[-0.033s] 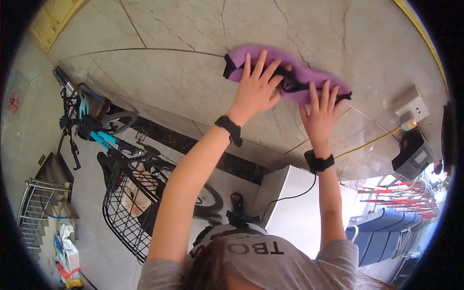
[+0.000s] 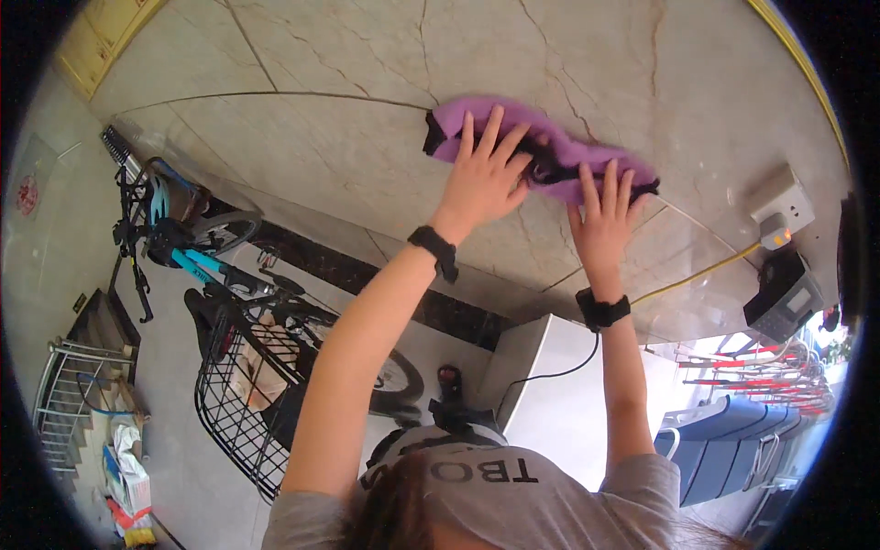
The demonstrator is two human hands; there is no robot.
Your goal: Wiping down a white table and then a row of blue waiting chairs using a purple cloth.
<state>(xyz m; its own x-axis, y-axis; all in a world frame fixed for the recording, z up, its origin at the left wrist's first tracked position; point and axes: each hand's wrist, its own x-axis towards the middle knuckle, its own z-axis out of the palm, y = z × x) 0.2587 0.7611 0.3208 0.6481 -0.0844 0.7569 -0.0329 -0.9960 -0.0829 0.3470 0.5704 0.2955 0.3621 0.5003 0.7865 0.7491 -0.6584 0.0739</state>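
A purple cloth with black edging (image 2: 568, 151) lies bunched in a long strip against the marble-patterned tiled wall (image 2: 348, 55). My left hand (image 2: 483, 179) presses on its left part, the fingers spread and laid flat over the fabric. On the right part rests my right hand (image 2: 607, 215), also with its fingers stretched out and fingertips on the cloth. Neither hand wraps around the fabric. Both my wrists wear black bands, and both arms reach up from the lower edge.
Right of my hands are a white wall socket (image 2: 781, 206) with a plug and yellow cable, and a dark box-shaped device (image 2: 786, 295). Below stand a white cabinet (image 2: 559, 394), blue seats (image 2: 733, 440), a bicycle (image 2: 197, 261) and a black wire basket (image 2: 243, 412).
The cloth has shifted slightly down the wall, its right end a little to the left. Both hands stay pressed on it, the right one slightly lower and further left.
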